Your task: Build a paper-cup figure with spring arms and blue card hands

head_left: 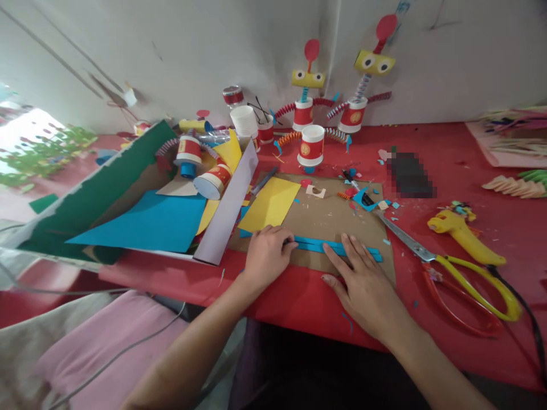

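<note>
Narrow blue paper strips [311, 245] lie side by side across a brown cardboard sheet [333, 208] in front of me. My left hand [269, 253] is closed over their left part, its fingers curled and thumb pressed in. A small dark bit shows at those fingertips, too hidden to name. Further right, my right hand [363, 279] rests with fingers spread, fingertips touching the strips. Just beyond my left hand is a yellow paper sheet [273, 202], with blue paper showing under its left edge.
Scissors [427, 253] and a yellow glue gun [470, 233] lie at right. On the left, an open box [132, 165] holds blue paper [154, 222] and cup figures. Several paper-cup robots [310, 149] stand along the wall. Paper scraps [365, 199] litter the cardboard's far right corner.
</note>
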The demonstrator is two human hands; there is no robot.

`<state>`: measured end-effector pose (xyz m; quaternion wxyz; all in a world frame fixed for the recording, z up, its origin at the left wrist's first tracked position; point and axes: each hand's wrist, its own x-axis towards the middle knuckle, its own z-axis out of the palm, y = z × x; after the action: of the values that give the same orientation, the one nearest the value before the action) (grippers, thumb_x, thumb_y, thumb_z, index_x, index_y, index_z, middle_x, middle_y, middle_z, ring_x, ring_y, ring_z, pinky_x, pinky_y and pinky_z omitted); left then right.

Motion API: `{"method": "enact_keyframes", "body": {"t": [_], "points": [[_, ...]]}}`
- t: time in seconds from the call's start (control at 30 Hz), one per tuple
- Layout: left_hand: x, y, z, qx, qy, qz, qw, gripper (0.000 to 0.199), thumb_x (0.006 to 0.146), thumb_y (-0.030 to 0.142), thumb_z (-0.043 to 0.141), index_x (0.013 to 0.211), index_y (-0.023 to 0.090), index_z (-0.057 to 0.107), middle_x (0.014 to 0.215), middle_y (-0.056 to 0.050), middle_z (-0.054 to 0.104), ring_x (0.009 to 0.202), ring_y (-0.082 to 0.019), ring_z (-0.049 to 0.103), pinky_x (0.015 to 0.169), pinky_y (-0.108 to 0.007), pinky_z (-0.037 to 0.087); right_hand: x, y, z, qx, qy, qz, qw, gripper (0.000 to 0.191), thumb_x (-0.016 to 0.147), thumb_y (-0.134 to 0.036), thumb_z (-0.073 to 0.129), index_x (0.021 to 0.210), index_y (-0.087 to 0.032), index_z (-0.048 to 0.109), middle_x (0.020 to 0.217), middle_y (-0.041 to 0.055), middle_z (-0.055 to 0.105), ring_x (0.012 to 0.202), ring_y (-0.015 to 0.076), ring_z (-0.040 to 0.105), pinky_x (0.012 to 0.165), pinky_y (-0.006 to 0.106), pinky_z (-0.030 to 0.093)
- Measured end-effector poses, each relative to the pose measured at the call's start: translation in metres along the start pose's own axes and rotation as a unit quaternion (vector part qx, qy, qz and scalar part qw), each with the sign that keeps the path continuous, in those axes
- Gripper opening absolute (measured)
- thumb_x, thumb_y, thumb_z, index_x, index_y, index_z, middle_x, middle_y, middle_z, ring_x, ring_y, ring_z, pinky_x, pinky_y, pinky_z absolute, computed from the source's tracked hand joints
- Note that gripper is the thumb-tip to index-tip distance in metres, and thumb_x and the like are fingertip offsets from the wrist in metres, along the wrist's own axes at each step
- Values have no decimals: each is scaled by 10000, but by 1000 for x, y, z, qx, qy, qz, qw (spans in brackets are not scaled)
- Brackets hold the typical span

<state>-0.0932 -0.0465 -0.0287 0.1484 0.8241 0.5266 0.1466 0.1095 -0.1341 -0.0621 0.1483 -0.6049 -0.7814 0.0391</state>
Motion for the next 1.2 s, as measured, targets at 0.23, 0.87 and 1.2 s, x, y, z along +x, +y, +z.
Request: {"method": "enact_keyframes", "body": {"t": [0.23, 0.87, 1.2], "points": [[-2, -32, -10, -37, 18, -73, 996, 106, 797, 180, 642, 702, 178, 595, 742, -11, 645, 750, -165, 574, 686, -278, 414, -1, 0, 2, -9, 8, -3, 1000, 548, 945, -455, 436, 1399, -155, 500, 1487, 256, 380, 1371, 406, 349, 1042, 571, 395], [-45, 9, 16, 143, -12, 142, 979, 391, 966, 198, 355, 1329, 184, 500, 1268, -93, 598, 1145, -221, 548, 964, -379, 476, -1, -1, 4, -48, 21, -20, 998, 521, 951, -426, 431, 1383, -149, 520, 1453, 257, 426, 1323, 417, 419, 988, 562, 446], [-48, 20, 17, 59, -11, 112, 992, 429, 946, 383, 436, 1323, 190, 501, 1216, -83, 589, 1173, -261, 505, 1142, -478, 281, 64, -13, -15, 1, -17, -86, 996, 260, 908, -155, 486, 1077, -152, 683, 1034, 111, 682, 977, 269, 608, 852, 414, 512]]}}
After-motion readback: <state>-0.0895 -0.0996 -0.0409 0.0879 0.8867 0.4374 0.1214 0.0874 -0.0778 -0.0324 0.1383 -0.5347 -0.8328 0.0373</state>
